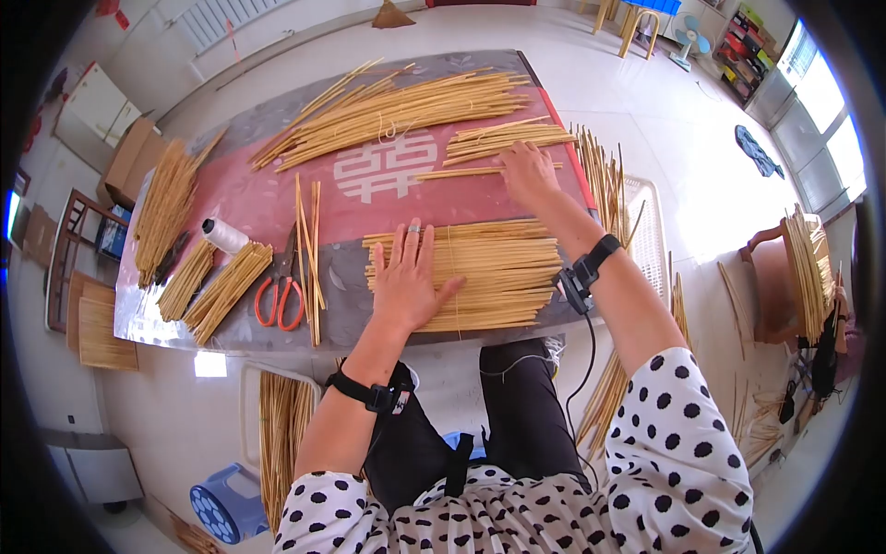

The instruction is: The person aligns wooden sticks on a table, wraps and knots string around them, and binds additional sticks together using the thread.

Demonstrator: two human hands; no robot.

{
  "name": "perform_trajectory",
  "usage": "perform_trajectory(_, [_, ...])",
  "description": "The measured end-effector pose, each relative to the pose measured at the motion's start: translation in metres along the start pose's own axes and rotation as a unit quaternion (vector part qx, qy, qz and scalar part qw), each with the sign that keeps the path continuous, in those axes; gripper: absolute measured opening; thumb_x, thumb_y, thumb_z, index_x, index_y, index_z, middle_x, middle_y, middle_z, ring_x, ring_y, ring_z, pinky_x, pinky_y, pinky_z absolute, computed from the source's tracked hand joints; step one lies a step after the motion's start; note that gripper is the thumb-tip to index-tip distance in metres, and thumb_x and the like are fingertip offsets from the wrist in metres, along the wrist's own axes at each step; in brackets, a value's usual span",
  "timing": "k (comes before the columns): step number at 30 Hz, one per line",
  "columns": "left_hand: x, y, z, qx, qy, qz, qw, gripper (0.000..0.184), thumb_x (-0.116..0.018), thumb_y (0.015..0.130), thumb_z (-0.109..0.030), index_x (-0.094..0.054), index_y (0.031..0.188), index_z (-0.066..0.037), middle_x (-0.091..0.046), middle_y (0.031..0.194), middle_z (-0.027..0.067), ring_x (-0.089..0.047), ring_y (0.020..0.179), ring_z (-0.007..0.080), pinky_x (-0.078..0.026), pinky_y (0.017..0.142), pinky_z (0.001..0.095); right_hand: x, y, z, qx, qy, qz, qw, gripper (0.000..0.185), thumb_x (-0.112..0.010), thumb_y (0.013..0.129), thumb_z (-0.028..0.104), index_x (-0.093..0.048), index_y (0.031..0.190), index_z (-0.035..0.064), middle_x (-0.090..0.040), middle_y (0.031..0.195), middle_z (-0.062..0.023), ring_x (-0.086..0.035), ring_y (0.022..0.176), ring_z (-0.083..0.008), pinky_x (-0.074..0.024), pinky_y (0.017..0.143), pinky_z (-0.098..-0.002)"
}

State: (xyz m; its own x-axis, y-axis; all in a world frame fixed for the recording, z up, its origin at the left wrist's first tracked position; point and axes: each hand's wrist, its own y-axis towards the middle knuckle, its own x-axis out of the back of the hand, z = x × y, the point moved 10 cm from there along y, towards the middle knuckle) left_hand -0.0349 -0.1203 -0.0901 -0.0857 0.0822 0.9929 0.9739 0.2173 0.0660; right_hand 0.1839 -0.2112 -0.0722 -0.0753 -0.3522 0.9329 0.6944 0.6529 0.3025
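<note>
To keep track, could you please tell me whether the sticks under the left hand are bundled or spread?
Spread: the sticks lie side by side in a wide layer beneath the left hand.

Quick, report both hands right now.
Left hand: open, flat on the laid-out row of stalks.
Right hand: at the loose stalks; grip cannot be told.

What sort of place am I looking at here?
Probably a room used as a small craft workshop, perhaps in a home: bundles of thin sticks lie across the table, with scissors and a spool among them; a household fan stands beyond.
</note>
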Motion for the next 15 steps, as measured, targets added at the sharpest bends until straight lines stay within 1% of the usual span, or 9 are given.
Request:
perform_trajectory(3, [-0.001,0.000,0.000,-0.002,-0.001,-0.006,1.000,0.088,-0.050,0.086,-0.061,-0.021,0.150,-0.008,-0.023,0.154,0.0139,-0.017,0.144,0.0318,-0.016,0.114,0.0549,-0.002,-0.002,-0.001,0.012,-0.040,0.012,0.999,0.019,-0.058,0.082,0.012,-0.064,0.099,0.0063,-0.060,0.108,-0.0090,-0.053,0.111,-0.0258,-0.0412,0.091,-0.0451])
perform_trajectory(5, [-0.001,0.000,0.001,0.000,-0.002,-0.012,1.000,0.089,-0.050,0.086,-0.061,-0.020,0.150,-0.008,-0.023,0.154,0.0140,-0.017,0.144,0.0319,-0.015,0.114,0.0550,0.008,-0.010,0.002,0.057,-0.044,-0.054,0.996,0.018,-0.057,0.083,0.012,-0.063,0.099,0.0054,-0.063,0.103,-0.0111,-0.058,0.105,-0.0284,-0.0433,0.087,-0.0458])
perform_trajectory(6, [-0.001,0.000,0.001,0.001,-0.004,-0.009,1.000,0.090,-0.050,0.086,-0.061,-0.019,0.150,-0.008,-0.023,0.154,0.0144,-0.016,0.144,0.0321,-0.015,0.114,0.0553,0.016,-0.012,0.003,0.060,-0.046,-0.056,0.996,0.018,-0.057,0.083,0.012,-0.063,0.099,0.0054,-0.063,0.103,-0.0111,-0.058,0.105,-0.0284,-0.0433,0.087,-0.0458])
perform_trajectory(8, [0.001,-0.001,0.000,0.001,-0.006,-0.007,1.000,0.090,-0.051,0.086,-0.061,-0.017,0.151,-0.008,-0.022,0.154,0.0147,-0.016,0.144,0.0322,-0.015,0.114,0.0555,0.007,-0.017,-0.012,-0.012,-0.063,0.081,0.995,0.017,-0.055,0.085,0.011,-0.061,0.098,0.0034,-0.067,0.094,-0.0133,-0.063,0.093,-0.0325,-0.0464,0.079,-0.0465])
perform_trajectory(9, [0.000,0.000,0.000,0.002,-0.007,0.002,1.000,0.091,-0.051,0.086,-0.061,-0.015,0.151,-0.009,-0.022,0.154,0.0151,-0.015,0.145,0.0323,-0.015,0.114,0.0555,0.020,-0.022,-0.010,-0.011,-0.065,0.079,0.995,0.017,-0.055,0.085,0.011,-0.061,0.098,0.0034,-0.067,0.094,-0.0133,-0.063,0.093,-0.0325,-0.0464,0.079,-0.0465])
perform_trajectory(11, [0.001,0.001,0.002,0.002,-0.007,0.009,1.000,0.092,-0.052,0.086,-0.061,-0.013,0.151,-0.009,-0.021,0.155,0.0155,-0.014,0.145,0.0324,-0.014,0.114,0.0555,0.047,-0.038,-0.009,-0.057,0.082,0.064,0.993,0.015,-0.056,0.085,0.008,-0.060,0.097,0.0008,-0.067,0.087,-0.0179,-0.064,0.083,-0.0374,-0.0479,0.071,-0.0469])
perform_trajectory(12, [0.012,0.001,0.003,0.005,-0.011,-0.021,1.000,0.090,-0.052,0.086,-0.061,-0.019,0.150,-0.007,-0.019,0.155,0.0164,-0.015,0.144,0.0315,-0.014,0.114,0.0555,0.057,-0.045,-0.006,-0.056,0.080,0.062,0.993,0.015,-0.056,0.085,0.008,-0.060,0.097,0.0008,-0.067,0.087,-0.0179,-0.064,0.083,-0.0374,-0.0479,0.071,-0.0469])
perform_trajectory(14, [0.025,-0.002,0.002,0.009,-0.014,-0.052,0.998,0.088,-0.053,0.086,-0.062,-0.025,0.148,-0.006,-0.018,0.154,0.0173,-0.017,0.144,0.0305,-0.014,0.114,0.0555,0.081,-0.062,0.008,-0.036,0.227,0.028,0.973,0.016,-0.061,0.085,0.009,-0.059,0.097,-0.0009,-0.066,0.078,-0.0151,-0.066,0.079,-0.0275,-0.0490,0.067,-0.0385])
perform_trajectory(15, [0.054,-0.010,-0.002,0.014,-0.040,-0.121,0.992,0.080,-0.057,0.086,-0.056,-0.034,0.142,-0.004,-0.029,0.148,0.0181,-0.027,0.139,0.0299,-0.021,0.111,0.0524,0.092,-0.074,0.017,-0.034,0.227,0.028,0.973,0.016,-0.061,0.085,0.009,-0.059,0.097,-0.0009,-0.066,0.078,-0.0151,-0.066,0.079,-0.0275,-0.0490,0.067,-0.0385])
